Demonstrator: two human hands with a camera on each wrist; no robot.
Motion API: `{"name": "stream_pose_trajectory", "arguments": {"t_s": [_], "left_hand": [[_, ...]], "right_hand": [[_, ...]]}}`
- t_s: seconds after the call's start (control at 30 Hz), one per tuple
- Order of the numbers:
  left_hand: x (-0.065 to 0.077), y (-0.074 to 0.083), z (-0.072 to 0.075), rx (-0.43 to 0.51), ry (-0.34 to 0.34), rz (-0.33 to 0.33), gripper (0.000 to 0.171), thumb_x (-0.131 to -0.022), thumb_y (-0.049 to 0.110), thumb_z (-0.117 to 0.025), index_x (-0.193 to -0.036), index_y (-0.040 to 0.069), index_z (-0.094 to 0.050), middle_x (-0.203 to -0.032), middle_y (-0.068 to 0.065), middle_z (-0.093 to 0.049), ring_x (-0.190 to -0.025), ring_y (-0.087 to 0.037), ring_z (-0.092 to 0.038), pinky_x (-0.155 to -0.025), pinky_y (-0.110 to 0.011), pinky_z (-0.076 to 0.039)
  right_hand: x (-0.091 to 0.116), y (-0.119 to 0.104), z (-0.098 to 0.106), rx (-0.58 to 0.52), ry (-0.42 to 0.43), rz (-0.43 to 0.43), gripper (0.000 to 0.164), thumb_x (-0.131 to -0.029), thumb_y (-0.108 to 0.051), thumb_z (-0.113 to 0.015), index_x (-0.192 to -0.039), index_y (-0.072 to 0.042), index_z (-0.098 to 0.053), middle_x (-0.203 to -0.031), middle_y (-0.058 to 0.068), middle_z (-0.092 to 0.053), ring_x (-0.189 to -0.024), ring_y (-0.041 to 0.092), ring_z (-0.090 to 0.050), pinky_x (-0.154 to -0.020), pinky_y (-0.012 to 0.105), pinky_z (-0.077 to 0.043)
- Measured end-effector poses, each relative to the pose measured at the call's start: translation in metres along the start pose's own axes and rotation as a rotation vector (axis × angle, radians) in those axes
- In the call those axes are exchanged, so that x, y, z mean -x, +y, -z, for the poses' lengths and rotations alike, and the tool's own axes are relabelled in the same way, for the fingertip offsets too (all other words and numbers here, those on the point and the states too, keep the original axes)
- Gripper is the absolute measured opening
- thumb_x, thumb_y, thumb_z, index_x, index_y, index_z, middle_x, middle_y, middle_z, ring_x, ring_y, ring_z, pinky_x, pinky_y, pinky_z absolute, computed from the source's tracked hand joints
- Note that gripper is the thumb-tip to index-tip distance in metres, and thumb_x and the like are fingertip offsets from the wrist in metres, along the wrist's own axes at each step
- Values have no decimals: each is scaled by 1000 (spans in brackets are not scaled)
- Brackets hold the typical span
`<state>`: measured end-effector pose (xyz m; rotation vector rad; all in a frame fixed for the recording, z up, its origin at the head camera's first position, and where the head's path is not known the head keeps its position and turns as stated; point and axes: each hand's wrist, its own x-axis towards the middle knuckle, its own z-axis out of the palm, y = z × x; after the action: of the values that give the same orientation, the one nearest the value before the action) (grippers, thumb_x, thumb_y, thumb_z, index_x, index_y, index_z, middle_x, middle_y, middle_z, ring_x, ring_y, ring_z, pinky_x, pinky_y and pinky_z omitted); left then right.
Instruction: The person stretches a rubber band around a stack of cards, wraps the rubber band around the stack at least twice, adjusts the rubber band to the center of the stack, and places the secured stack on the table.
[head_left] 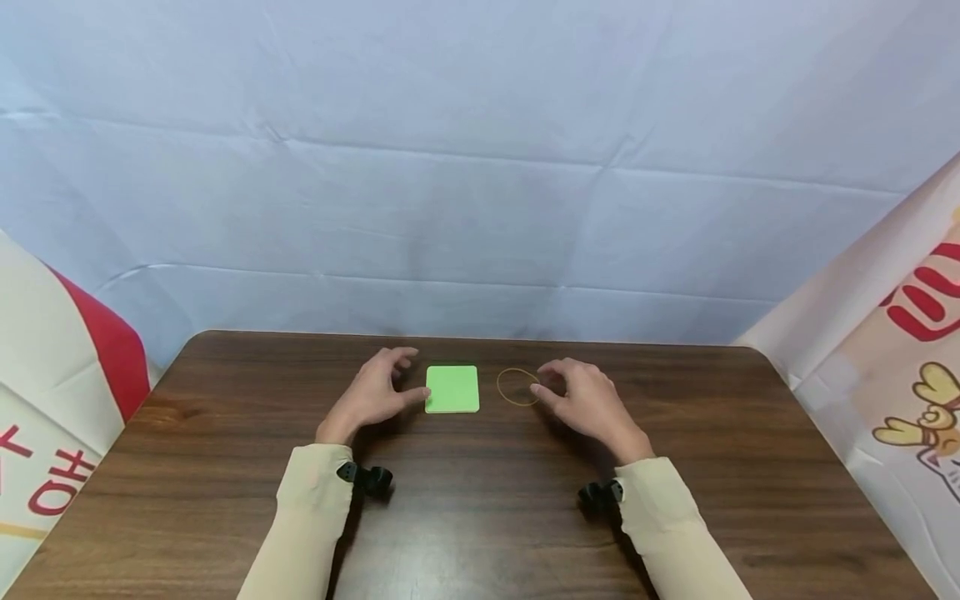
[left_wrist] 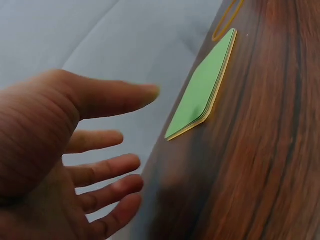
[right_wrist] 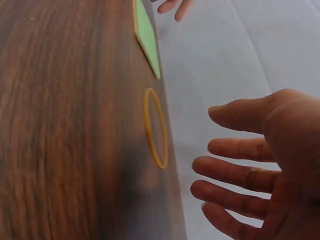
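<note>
A thin stack of square green cards [head_left: 452, 389] with rounded corners lies flat on the wooden table. To its right is a yellow rubber band [head_left: 517, 404], spread in a loose oval. My left hand [head_left: 375, 390] hovers at the stack's left side, thumb toward it and fingers apart; the left wrist view shows a gap between the thumb and the green cards [left_wrist: 202, 85]. Beside the rubber band [right_wrist: 148, 120], my right hand [head_left: 588, 400] is held with fingers spread and nothing in them. In the right wrist view it stands apart from the band.
The dark brown table [head_left: 480, 517] has its far edge just beyond the cards. Behind it hangs a pale blue-white cloth [head_left: 450, 208]. Printed cloths stand at the left [head_left: 67, 358] and right sides. Each sleeve cuff carries a small black wrist camera [head_left: 375, 482].
</note>
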<state>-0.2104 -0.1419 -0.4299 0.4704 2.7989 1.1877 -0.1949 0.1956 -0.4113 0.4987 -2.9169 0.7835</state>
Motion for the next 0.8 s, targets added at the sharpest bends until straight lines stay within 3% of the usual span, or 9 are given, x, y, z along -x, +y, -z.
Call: {"name": "stream_pose_trajectory", "arguments": {"t_s": [0.13, 0.3, 0.53, 0.8], "left_hand": [[-7, 0, -7, 22, -84, 7, 78, -86, 29, -83, -149, 3, -46, -130, -19, -51, -110, -34, -53, -91, -52, -48], [-15, 0, -14, 9, -117, 25, 85, -79, 30, -90, -148, 4, -48, -127, -19, -48, -108, -33, -47, -91, -51, -46], [-23, 6, -14, -16, -156, 121, 84, -73, 24, -94, -145, 9, -53, -132, -21, -44, -121, -39, -41, -99, -58, -40], [-34, 19, -13, -64, -211, 230, 83, -69, 19, -96, -139, 9, -54, -128, -21, -41, -112, -38, -41, -97, -58, -39]], "right_hand": [[-8, 1, -9, 16, -32, -17, 36, -97, -34, -71, -121, -7, -71, -109, 7, -69, -97, 26, -65, -83, 50, -52], [-19, 4, -17, 42, -66, -50, 38, -96, -33, -72, -122, -6, -70, -106, 8, -66, -97, 26, -63, -82, 49, -52], [-32, 2, -22, 62, -95, -88, 38, -95, -30, -74, -123, -6, -70, -104, 9, -60, -94, 27, -58, -77, 47, -51], [-44, -2, -25, 42, -109, -153, 25, -94, -22, -74, -116, -9, -72, -100, 7, -61, -87, 24, -58, -72, 45, -50]]}}
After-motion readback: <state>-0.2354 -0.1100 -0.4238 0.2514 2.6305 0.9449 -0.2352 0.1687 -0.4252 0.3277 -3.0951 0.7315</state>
